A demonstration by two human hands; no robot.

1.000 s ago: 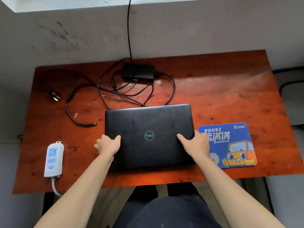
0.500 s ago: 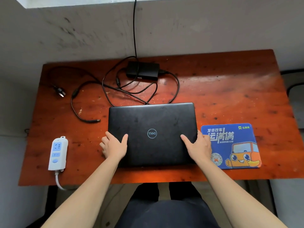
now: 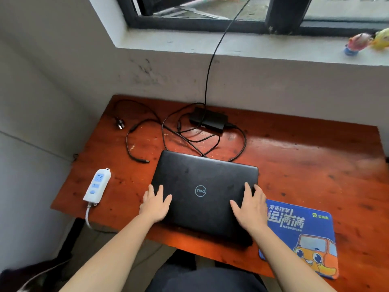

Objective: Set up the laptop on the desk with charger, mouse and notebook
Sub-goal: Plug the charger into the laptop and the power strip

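While both hands lie flat on the closed laptop [image 3: 204, 192], it sits near the front edge of the desk [image 3: 305, 163], lid logo facing up; desk is a reddish-brown wooden top, glossy, scuffed and speckled, pushed against a grey stained wall [image 3: 252, 81]; windowsill [image 3: 210, 43] above it, dark window frame [image 3: 280, 15], two small blurred toy figures [image 3: 366, 42] on the sill at right.

Versus half a second ago the view has tilted up and rolled, so the window and sill now show and the desk sits skewed in frame; laptop, hands and the rest keep the same layout; fingers look more spread than before.

Left hand [image 3: 155, 205] open, palm down on the lid's left edge, fingers splayed, gripping nothing; right hand [image 3: 250, 209] the same on the right edge, touching the mouse pad's corner side.

Laptop is matte black, rounded corners, dusty; charger brick [image 3: 210, 120] is a black slab at the back, its thin black cable [image 3: 145, 142] looped loosely over the wood, barrel tip lying free left of the laptop, plug [image 3: 119, 123] near the far left corner; white power strip [image 3: 97, 185] with blue buttons on the left, white cord hanging off the edge; blue mouse pad [image 3: 303, 234] with an orange cartoon truck just right of the laptop; another black cable [image 3: 212, 57] runs up the wall to the window.
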